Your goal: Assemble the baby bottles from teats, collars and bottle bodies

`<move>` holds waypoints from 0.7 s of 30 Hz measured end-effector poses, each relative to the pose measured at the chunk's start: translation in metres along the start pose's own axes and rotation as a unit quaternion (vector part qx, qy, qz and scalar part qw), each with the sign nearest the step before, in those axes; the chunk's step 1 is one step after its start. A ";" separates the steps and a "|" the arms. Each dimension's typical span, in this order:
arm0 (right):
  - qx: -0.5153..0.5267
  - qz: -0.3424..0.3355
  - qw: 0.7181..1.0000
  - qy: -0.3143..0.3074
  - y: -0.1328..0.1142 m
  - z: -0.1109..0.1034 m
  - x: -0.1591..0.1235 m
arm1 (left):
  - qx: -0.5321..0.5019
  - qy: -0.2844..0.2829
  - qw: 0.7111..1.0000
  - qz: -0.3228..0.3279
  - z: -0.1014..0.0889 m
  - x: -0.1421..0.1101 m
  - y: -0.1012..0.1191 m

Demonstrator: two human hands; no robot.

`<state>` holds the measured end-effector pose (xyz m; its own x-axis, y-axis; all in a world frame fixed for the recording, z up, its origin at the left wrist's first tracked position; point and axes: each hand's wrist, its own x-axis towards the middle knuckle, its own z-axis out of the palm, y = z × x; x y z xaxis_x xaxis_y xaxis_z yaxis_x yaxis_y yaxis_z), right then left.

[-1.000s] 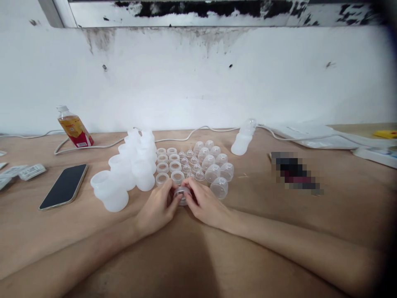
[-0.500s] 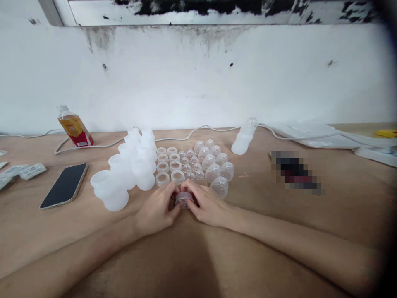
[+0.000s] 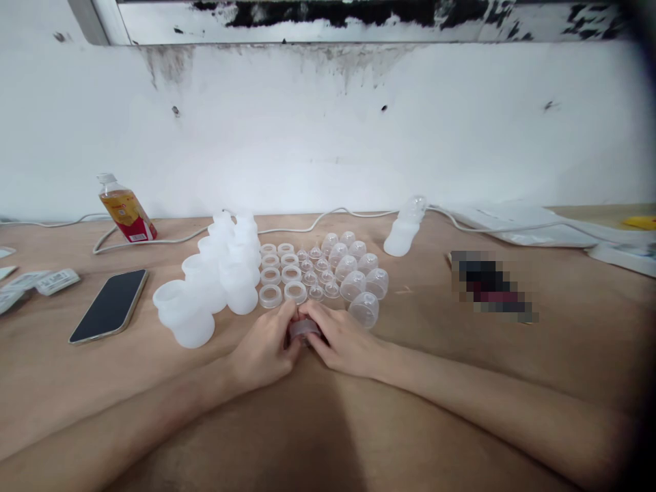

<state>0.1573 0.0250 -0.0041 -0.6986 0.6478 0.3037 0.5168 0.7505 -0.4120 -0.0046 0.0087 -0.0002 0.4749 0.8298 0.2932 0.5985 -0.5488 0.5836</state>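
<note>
Between my left hand point(image 3: 267, 345) and my right hand point(image 3: 346, 340) is a clear collar ring point(image 3: 305, 328), gripped from both sides just above the table. Something clear shows below its rim, perhaps a nipple, though fingers cover most of it. Just beyond my hands lie two rows of collar rings point(image 3: 270, 296). Clear bottle nipples point(image 3: 316, 292) stand to the right of those, followed by dome-shaped clear caps point(image 3: 363, 311). Frosted white baby bottle bodies point(image 3: 192, 321) without tops are lined up on the left.
A capped baby bottle point(image 3: 402, 232) leans near the wall. On the left are a phone point(image 3: 108, 306), a drink bottle point(image 3: 128, 213) and labelled packets point(image 3: 57, 281). A blurred dark object point(image 3: 489, 287) and plastic bags point(image 3: 517, 224) lie right. A white cable point(image 3: 307, 229) runs along the back.
The ring has turned or tilted slightly between my fingers, and less of the clear part beneath it shows. Both hands keep their hold; the whole view has shifted a little.
</note>
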 end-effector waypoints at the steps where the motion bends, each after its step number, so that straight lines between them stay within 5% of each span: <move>1: -0.002 -0.007 1.000 0.000 0.000 0.000 -0.001 | -0.006 0.002 1.000 -0.004 0.000 0.000 0.000; 11: 0.018 0.026 0.999 0.016 -0.003 0.002 0.001 | -0.014 0.005 1.000 -0.016 0.001 0.001 -0.002; 16: 0.065 -0.004 0.995 0.073 -0.001 0.000 0.000 | 0.028 0.020 0.999 -0.019 -0.001 -0.003 0.002; 21: 0.180 0.029 0.976 0.120 0.001 -0.002 0.001 | 0.158 0.119 0.976 0.086 -0.029 -0.029 0.022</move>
<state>0.1584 0.0266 -0.0030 -0.5143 0.7329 0.4453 0.3143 0.6442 -0.6973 -0.0236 -0.0244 0.0260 0.4457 0.7020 0.5555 0.7100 -0.6551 0.2582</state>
